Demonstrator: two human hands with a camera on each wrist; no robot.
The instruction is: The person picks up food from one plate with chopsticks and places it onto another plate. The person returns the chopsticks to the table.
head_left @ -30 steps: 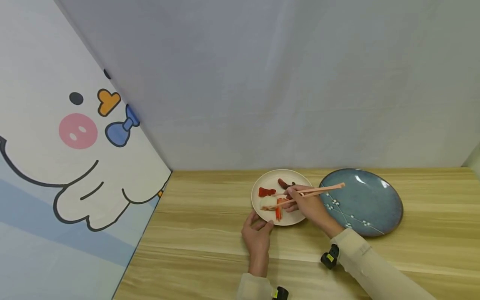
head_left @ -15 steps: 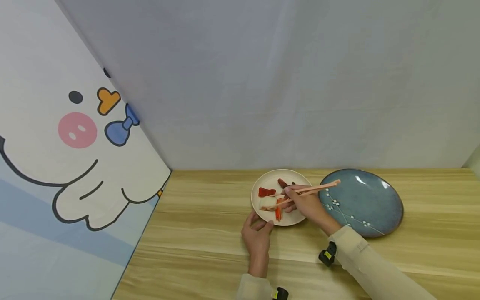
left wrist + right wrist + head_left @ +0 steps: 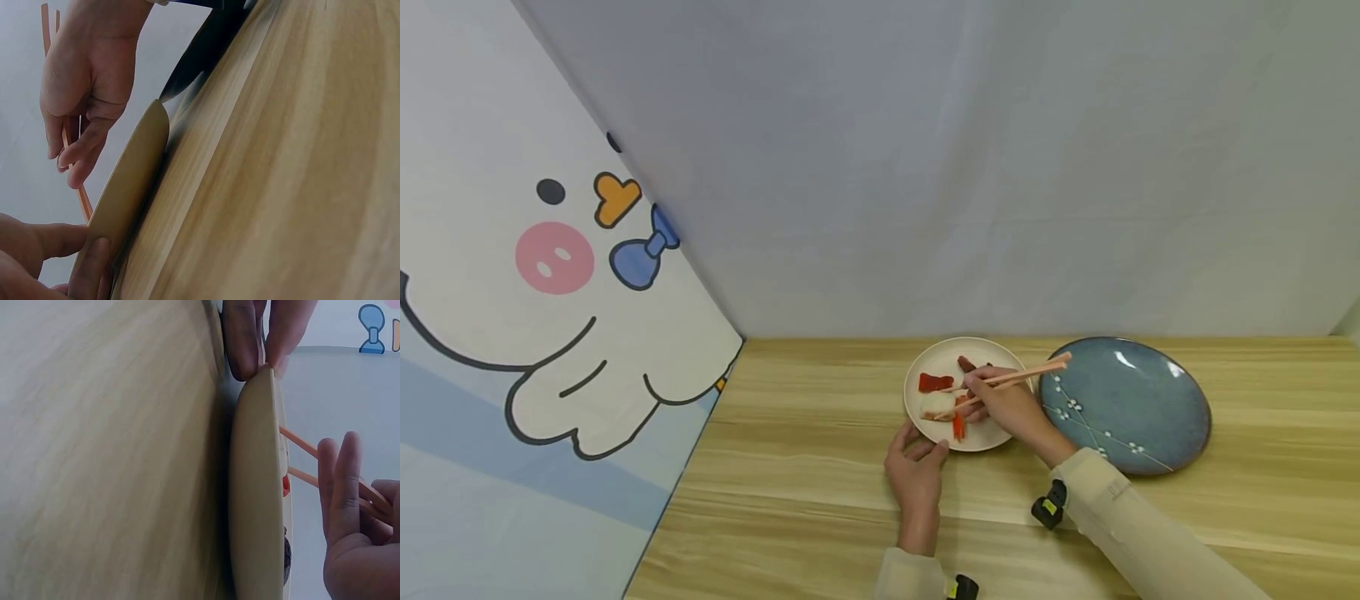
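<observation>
The left hand (image 3: 916, 473) pinches the white plate (image 3: 942, 358) while the right hand (image 3: 1006, 408) grips 2 orange chopsticks (image 3: 1039, 369).

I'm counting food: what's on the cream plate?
A red piece, a white piece, an orange-red piece and a dark piece; the right hand hides part of the plate.

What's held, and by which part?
Right hand: pink chopsticks, partway along, nearer the tips. Left hand: cream plate, pinched at its near-left rim. Can't tell whether the tips grip the white food piece.
</observation>
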